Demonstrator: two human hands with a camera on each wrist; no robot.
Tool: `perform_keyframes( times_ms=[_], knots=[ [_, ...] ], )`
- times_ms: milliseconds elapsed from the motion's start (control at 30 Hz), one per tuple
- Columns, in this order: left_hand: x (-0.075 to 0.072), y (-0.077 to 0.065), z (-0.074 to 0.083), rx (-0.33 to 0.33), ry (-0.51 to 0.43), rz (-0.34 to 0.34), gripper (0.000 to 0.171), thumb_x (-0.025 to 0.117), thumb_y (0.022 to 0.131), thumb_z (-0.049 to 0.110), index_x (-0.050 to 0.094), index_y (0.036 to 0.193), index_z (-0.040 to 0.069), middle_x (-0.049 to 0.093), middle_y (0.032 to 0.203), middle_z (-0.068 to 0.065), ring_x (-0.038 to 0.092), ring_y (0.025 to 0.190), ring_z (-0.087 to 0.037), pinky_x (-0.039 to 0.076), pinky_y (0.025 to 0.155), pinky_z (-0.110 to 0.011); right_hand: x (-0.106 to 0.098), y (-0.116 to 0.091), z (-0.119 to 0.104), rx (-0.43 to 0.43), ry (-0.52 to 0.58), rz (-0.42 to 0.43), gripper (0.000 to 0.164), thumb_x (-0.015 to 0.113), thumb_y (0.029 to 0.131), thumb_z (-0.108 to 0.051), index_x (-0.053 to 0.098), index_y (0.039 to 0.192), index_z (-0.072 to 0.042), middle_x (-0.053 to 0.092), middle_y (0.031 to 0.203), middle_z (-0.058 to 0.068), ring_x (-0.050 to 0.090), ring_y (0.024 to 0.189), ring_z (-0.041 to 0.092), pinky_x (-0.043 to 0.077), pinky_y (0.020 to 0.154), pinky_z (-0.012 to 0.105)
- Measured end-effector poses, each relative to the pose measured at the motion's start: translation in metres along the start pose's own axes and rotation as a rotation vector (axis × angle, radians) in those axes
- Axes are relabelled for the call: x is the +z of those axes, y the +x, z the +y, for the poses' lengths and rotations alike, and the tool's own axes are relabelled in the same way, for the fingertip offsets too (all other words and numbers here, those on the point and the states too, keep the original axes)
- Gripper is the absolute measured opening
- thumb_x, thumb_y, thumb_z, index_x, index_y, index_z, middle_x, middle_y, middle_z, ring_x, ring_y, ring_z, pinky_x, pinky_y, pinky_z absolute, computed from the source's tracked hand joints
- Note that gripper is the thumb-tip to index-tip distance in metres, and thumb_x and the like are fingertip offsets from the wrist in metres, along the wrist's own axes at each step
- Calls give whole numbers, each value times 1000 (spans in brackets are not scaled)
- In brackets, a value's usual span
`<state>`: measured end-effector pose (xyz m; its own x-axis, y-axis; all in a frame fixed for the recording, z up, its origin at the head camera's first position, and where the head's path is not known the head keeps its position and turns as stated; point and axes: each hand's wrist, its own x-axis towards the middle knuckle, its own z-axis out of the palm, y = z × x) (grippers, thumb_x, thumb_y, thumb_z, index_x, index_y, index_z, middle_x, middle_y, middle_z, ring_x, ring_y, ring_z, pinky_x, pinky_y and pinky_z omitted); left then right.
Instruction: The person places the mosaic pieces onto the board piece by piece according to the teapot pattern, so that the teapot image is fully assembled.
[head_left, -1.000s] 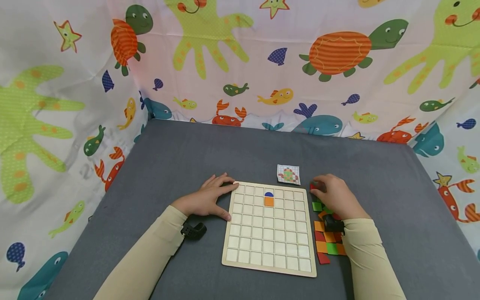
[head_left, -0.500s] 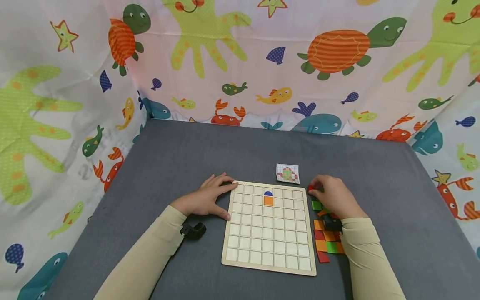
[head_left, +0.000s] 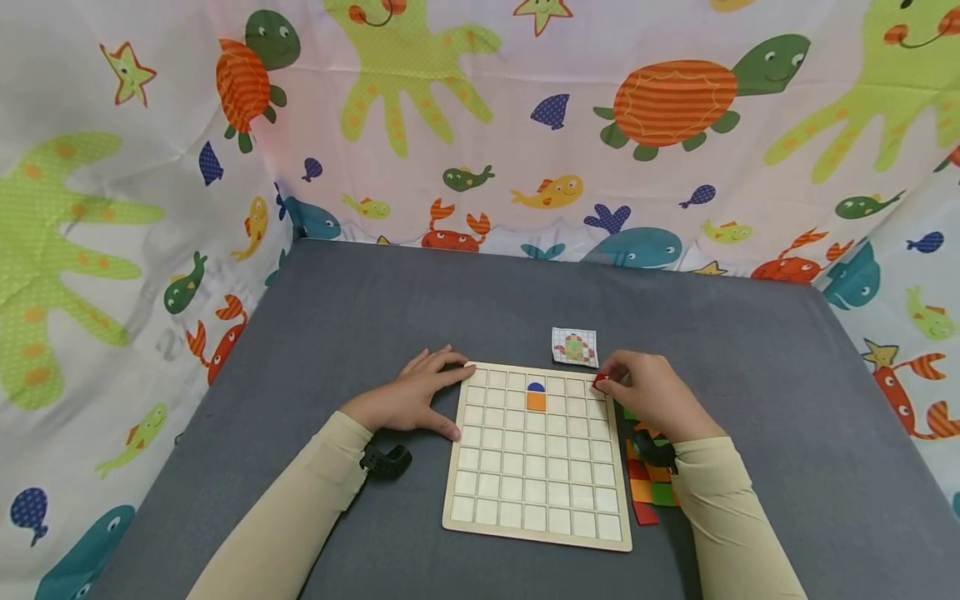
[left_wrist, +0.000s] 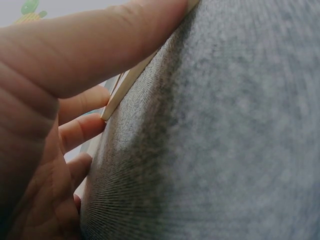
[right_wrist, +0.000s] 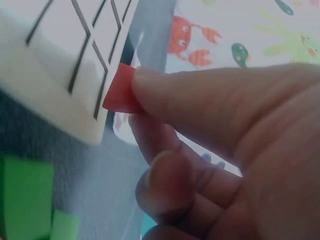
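Observation:
A wooden grid board [head_left: 536,468] lies flat on the grey table. Near its top edge, a blue half-round tile [head_left: 536,387] sits just above an orange square tile [head_left: 536,402]. My left hand [head_left: 408,402] rests at the board's left side with fingers spread, the index finger at the upper left corner and the thumb along the edge. Between thumb and fingertip, my right hand [head_left: 651,392] pinches a small red tile [right_wrist: 121,90] over the board's upper right corner. In the right wrist view the tile is tilted, its inner end covered by the thumb [right_wrist: 190,105].
Behind the board lies a small card [head_left: 574,347] printed with a coloured grid pattern. Several red, orange and green tiles [head_left: 641,492] lie along the board's right side, partly hidden under the right wrist. A curtain [head_left: 465,208] with sea animals encloses the table's back and sides.
My right hand has moved left with the red tile, from beside the board to over its upper right corner. The left hand has stayed in place on the board's edge.

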<state>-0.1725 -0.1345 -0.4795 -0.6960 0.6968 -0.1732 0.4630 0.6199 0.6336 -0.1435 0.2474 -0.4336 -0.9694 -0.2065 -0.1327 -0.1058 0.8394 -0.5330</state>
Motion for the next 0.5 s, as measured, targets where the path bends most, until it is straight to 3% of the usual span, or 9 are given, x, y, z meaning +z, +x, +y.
perform_keyframes(
  times_ms=[367,500],
  knots=[
    [0,0,-1,-2,7,2,106,90,81,50,36,166,18,29,168,-5,3,164,-31,-4,131,-54,16,2,-15,-143,29,1,5,79,96,-15,75,93,-14,68,84,-3,52,62,15,47,58,30],
    [0,1,-1,4,13,1,106,90,80,50,36,166,18,29,168,-5,4,164,-31,-3,131,-54,20,2,-19,-159,47,-22,5,80,95,-15,74,95,-15,68,84,-5,53,63,15,48,59,28]
  ],
)
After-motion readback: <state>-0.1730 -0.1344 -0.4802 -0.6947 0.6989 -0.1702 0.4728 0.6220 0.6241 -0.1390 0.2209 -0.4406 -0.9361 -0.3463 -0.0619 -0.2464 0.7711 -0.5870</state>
